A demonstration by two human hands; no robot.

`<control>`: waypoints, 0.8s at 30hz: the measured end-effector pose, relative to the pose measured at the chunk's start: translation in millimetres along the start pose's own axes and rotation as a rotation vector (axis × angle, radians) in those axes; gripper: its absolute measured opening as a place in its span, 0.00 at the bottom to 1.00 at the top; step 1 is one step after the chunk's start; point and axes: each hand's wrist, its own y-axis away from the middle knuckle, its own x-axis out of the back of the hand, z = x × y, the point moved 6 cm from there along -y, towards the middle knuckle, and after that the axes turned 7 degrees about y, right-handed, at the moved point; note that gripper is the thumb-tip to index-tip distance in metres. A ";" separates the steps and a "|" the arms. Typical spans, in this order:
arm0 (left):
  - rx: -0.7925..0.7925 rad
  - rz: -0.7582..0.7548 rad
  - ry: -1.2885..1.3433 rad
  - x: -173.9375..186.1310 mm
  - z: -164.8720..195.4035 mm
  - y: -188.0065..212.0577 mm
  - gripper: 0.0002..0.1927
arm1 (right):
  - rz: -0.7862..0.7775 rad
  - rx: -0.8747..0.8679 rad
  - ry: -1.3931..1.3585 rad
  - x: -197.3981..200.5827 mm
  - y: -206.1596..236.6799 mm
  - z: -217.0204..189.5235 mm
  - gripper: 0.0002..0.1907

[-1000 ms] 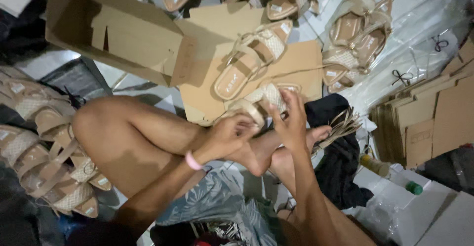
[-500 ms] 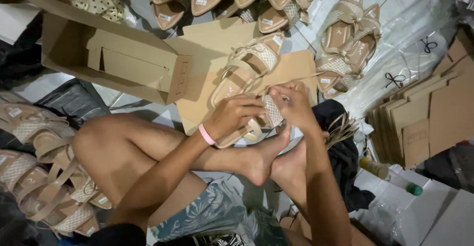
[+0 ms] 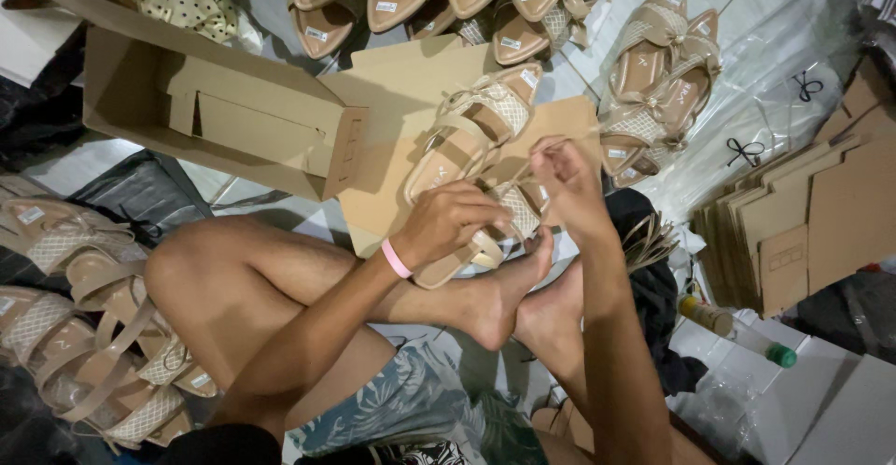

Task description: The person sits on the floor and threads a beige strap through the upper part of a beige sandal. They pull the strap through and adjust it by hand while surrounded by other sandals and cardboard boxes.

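Two bare hands were at work: the left hand (image 3: 448,224) and the right hand (image 3: 565,185), both on one beige woven-strap sandal (image 3: 485,236). One more matching beige sandal (image 3: 471,129) lay on one flat sheet of brown cardboard (image 3: 401,101). One open brown cardboard box (image 3: 210,115) stood beside it. One pink wristband (image 3: 396,259) circled the left wrist. One clear plastic bottle with a green cap (image 3: 737,332) lay on its side. The other sandals overlapped too much to count exactly.
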 end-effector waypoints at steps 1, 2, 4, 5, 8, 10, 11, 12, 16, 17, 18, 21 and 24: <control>0.002 -0.010 -0.001 -3.3 -1.8 1.9 0.12 | 0.048 0.026 -0.025 3.8 0.2 -0.4 0.07; 0.003 -0.021 -0.002 -6.6 -3.6 3.5 0.13 | 0.096 0.051 -0.051 7.9 0.0 -1.6 0.07; 0.022 -0.015 -0.001 -11.3 -7.8 5.0 0.13 | 0.201 0.074 -0.053 18.3 0.2 -5.5 0.07; 0.040 0.000 0.001 -12.5 -10.1 5.0 0.11 | 0.256 0.069 -0.032 24.9 1.1 -8.1 0.07; 0.043 0.074 0.067 -11.9 -13.9 4.7 0.06 | 0.292 0.199 0.164 42.8 14.9 -27.6 0.09; 0.116 0.093 0.128 -11.6 -20.1 4.1 0.05 | 0.303 0.192 0.244 52.5 33.0 -31.2 0.11; 0.197 0.079 0.162 -12.9 -25.2 4.2 0.06 | 0.328 0.115 0.240 58.6 47.7 -26.6 0.12; 0.279 0.065 0.197 -14.6 -29.9 5.1 0.07 | 0.351 0.036 0.236 63.0 64.0 -20.0 0.13; 0.170 0.093 0.136 -12.3 -22.2 1.6 0.06 | 0.234 0.011 0.081 58.7 127.4 8.6 0.26; 0.259 0.073 0.169 -14.4 -26.6 2.4 0.06 | 0.186 0.008 0.064 57.5 146.1 16.9 0.31; 0.344 0.050 0.203 -16.7 -30.9 3.2 0.06 | 0.142 0.008 0.048 57.9 164.4 24.5 0.37; 0.291 0.072 0.173 -14.2 -27.0 1.8 0.06 | -0.369 -0.018 -0.556 45.6 196.4 44.2 0.52; 0.383 0.084 0.173 -14.9 -31.7 4.3 0.06 | -0.541 -0.035 -0.842 45.8 233.7 61.3 0.51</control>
